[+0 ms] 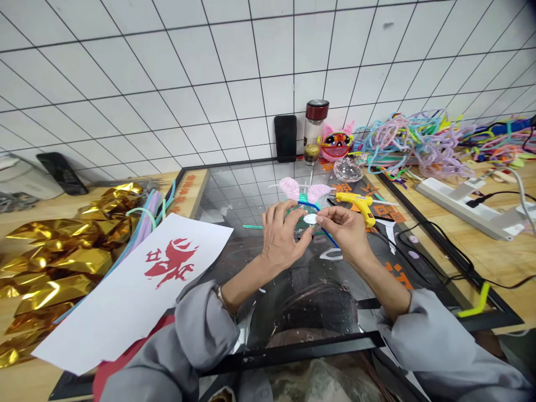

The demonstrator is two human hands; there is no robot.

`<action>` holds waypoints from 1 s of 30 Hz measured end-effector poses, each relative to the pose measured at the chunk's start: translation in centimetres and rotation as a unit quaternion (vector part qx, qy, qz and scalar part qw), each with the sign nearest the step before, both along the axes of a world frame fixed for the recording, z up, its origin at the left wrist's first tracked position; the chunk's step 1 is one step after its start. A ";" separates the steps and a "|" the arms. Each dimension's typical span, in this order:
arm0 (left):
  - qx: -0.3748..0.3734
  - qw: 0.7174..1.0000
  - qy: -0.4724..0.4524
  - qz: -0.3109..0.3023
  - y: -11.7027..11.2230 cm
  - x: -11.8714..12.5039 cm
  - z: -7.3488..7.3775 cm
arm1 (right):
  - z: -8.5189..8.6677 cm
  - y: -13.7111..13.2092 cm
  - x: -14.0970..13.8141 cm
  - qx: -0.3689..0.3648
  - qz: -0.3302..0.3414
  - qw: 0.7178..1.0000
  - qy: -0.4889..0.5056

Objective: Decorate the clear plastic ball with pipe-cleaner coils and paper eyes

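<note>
Above the glass tabletop, the thumb and fingers of my right hand [347, 230] pinch the edge of a small white oval paper piece [310, 219]. My left hand [285, 233] is curled at the left side of a pipe-cleaner figure [305, 196], gripping its edge. Two fuzzy pink ear shapes top this figure, and blue pipe cleaner [309, 205] runs below them. The white oval lies over the front of the figure; whether they touch I cannot tell. My fingers hide much of the figure's lower part. Right of my hands rests a yellow glue gun [355, 202].
Behind stand a black phone [285, 138], a glass bottle [312, 142] and a red and pink mask-like craft [337, 142]. Piled pipe cleaners [419, 142] and a power strip [464, 207] with cables occupy the right. White paper with red print [129, 301] and gold foil [71, 251] lie left.
</note>
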State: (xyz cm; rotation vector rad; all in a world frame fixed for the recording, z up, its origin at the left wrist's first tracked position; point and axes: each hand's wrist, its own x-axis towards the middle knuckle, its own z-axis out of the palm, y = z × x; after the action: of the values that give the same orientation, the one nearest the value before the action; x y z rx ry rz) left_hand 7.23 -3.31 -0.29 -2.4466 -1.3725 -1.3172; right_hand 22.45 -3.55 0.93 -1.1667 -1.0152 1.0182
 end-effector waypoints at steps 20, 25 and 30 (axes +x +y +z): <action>0.008 0.999 -0.040 -0.014 0.2 0.1 0.2 | 0.3 -0.1 -0.2 -0.017 -0.005 1.000 0.010; 0.004 0.999 -0.036 -0.008 0.2 0.1 0.2 | 0.3 -0.1 -0.3 -0.020 -0.016 1.000 0.001; 0.008 0.999 -0.038 -0.009 0.3 0.2 0.1 | 0.2 -0.2 -0.5 -0.026 -0.023 0.999 0.006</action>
State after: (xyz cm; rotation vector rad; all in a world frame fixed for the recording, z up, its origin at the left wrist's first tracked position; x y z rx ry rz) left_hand 7.39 -3.04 -0.15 -2.4289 -1.3540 -1.4323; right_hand 21.99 -3.70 1.12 -1.2201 -0.9540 1.0193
